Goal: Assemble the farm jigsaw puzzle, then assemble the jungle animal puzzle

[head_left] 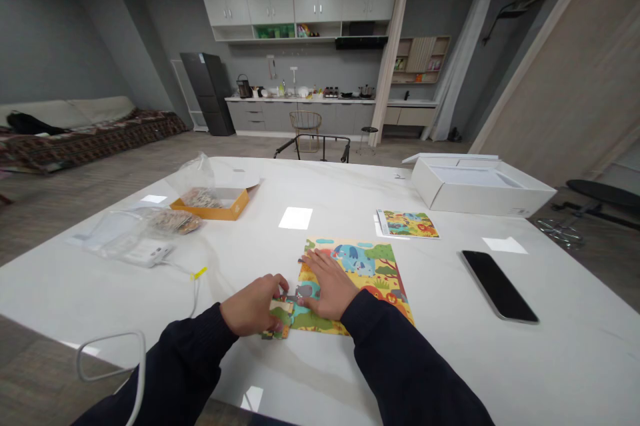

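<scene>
A colourful jigsaw puzzle (373,266) with blue elephants, lions and trees lies flat on the white table. My left hand (255,306) grips a small joined section of puzzle pieces (281,319) by its edges, at the lower left side of the puzzle. Whether that section is locked into the rest I cannot tell. Spread over the puzzle's left part, my right hand (327,283) rests with its fingers stretched out, hiding some of the picture. Behind the puzzle lies a picture card (409,224) printed with a similar animal scene.
Left on the table (200,373) are an orange box (227,208), plastic bags of puzzle pieces (173,221), and a white device (153,253) with a cable. A phone (497,286) lies to the right; a white box (480,189) stands at the back right.
</scene>
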A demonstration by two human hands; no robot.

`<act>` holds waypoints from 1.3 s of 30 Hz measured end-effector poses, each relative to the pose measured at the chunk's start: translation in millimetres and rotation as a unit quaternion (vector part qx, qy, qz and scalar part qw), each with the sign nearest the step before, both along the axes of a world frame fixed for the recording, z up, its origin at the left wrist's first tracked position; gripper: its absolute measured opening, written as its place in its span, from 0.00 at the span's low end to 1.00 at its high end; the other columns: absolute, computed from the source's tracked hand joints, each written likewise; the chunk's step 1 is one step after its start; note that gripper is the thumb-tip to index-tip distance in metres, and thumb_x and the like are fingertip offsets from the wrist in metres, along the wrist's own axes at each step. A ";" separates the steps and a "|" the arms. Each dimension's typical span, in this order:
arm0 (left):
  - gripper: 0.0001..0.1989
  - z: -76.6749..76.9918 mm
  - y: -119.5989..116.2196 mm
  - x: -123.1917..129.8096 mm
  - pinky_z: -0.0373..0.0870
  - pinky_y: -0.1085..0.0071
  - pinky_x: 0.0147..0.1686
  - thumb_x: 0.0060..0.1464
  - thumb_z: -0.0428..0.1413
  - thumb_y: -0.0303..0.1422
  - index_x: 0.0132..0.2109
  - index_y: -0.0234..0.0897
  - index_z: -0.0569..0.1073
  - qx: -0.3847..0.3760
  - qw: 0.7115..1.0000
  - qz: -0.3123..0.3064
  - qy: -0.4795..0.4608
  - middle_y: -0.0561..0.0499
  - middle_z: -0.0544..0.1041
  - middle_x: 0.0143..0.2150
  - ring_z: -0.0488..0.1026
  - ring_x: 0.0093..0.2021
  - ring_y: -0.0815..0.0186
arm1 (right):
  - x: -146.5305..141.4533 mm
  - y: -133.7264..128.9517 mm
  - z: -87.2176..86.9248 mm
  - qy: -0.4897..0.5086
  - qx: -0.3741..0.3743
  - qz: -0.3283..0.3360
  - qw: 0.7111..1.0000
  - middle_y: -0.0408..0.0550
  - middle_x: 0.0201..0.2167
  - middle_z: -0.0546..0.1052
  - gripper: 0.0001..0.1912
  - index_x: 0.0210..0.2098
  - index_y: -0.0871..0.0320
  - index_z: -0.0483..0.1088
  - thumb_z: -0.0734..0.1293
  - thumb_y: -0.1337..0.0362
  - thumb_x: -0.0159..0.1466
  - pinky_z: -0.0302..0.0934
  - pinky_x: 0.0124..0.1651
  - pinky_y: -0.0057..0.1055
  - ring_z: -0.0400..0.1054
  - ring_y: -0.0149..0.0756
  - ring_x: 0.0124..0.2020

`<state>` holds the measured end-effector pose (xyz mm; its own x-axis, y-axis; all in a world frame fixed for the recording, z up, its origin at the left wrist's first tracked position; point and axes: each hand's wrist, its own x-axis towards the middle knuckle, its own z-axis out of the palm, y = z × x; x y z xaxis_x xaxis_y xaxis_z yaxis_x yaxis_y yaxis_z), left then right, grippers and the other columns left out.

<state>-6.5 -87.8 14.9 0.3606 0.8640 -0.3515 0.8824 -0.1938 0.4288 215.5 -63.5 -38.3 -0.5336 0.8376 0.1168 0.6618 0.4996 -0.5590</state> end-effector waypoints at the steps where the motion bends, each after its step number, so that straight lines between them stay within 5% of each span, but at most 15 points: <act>1: 0.31 2.5 0.6 1.0 0.68 0.64 0.49 0.36 0.69 0.30 0.50 0.37 0.71 0.006 1.000 -0.007 0.009 0.45 0.74 0.49 0.73 0.49 0.54 | 0.1 0.0 0.2 0.000 0.000 0.002 1.000 0.60 0.74 0.54 0.50 0.72 0.63 0.55 0.74 0.52 0.56 0.41 0.75 0.52 0.44 0.54 0.75; 10: 0.32 7.9 5.3 3.9 0.69 0.68 0.43 0.34 0.70 0.28 0.49 0.37 0.67 -0.021 0.999 -0.027 0.017 0.47 0.76 0.48 0.74 0.46 0.57 | 1.1 0.4 0.1 0.014 0.002 0.013 1.000 0.60 0.74 0.54 0.51 0.72 0.63 0.55 0.75 0.51 0.56 0.40 0.75 0.52 0.43 0.55 0.75; 15: 0.29 5.9 24.5 0.7 0.69 0.67 0.42 0.34 0.70 0.33 0.48 0.36 0.74 -0.055 0.997 -0.050 0.004 0.48 0.77 0.45 0.75 0.44 0.56 | 2.9 0.2 -1.9 0.028 0.011 0.030 0.999 0.60 0.74 0.54 0.50 0.72 0.61 0.55 0.74 0.50 0.57 0.41 0.75 0.53 0.44 0.54 0.75; 21: 0.22 4.1 43.5 -18.7 0.68 0.71 0.36 0.36 0.68 0.36 0.41 0.37 0.73 -0.130 0.977 -0.026 -0.167 0.54 0.75 0.34 0.74 0.38 0.61 | 3.5 2.9 0.7 0.027 0.017 0.033 0.999 0.63 0.73 0.57 0.49 0.70 0.63 0.58 0.77 0.53 0.56 0.41 0.74 0.54 0.46 0.55 0.74; 27: 0.21 5.9 5.9 -25.8 0.68 0.72 0.33 0.47 0.66 0.39 0.46 0.36 0.72 -0.162 0.938 0.033 -0.304 0.52 0.77 0.35 0.73 0.32 0.66 | 21.7 -5.9 19.4 0.045 0.032 0.066 0.996 0.59 0.67 0.67 0.50 0.66 0.58 0.65 0.79 0.45 0.50 0.47 0.72 0.53 0.58 0.55 0.68; 30: 0.19 0.2 -15.5 -10.9 0.70 0.70 0.39 0.45 0.65 0.34 0.46 0.37 0.73 -0.142 0.948 0.032 -0.282 0.50 0.79 0.41 0.74 0.40 0.62 | 28.5 -16.5 17.2 0.034 0.024 0.085 0.996 0.59 0.68 0.66 0.52 0.65 0.58 0.66 0.79 0.42 0.47 0.46 0.72 0.53 0.54 0.57 0.70; 33: 0.21 -4.3 -28.0 9.1 0.70 0.66 0.48 0.44 0.63 0.28 0.49 0.41 0.75 -0.024 0.978 0.036 -0.202 0.49 0.76 0.48 0.73 0.48 0.59 | 28.8 -23.1 8.6 0.018 0.004 0.074 0.997 0.58 0.69 0.64 0.52 0.65 0.56 0.67 0.79 0.40 0.46 0.45 0.71 0.56 0.52 0.59 0.70; 39: 0.23 1.5 -36.5 36.0 0.66 0.64 0.52 0.45 0.62 0.24 0.51 0.41 0.75 0.040 0.997 0.045 -0.055 0.48 0.75 0.47 0.74 0.49 0.56 | 26.0 -21.5 0.6 0.017 -0.027 0.054 0.998 0.57 0.70 0.63 0.55 0.66 0.55 0.65 0.79 0.39 0.45 0.45 0.71 0.56 0.51 0.59 0.70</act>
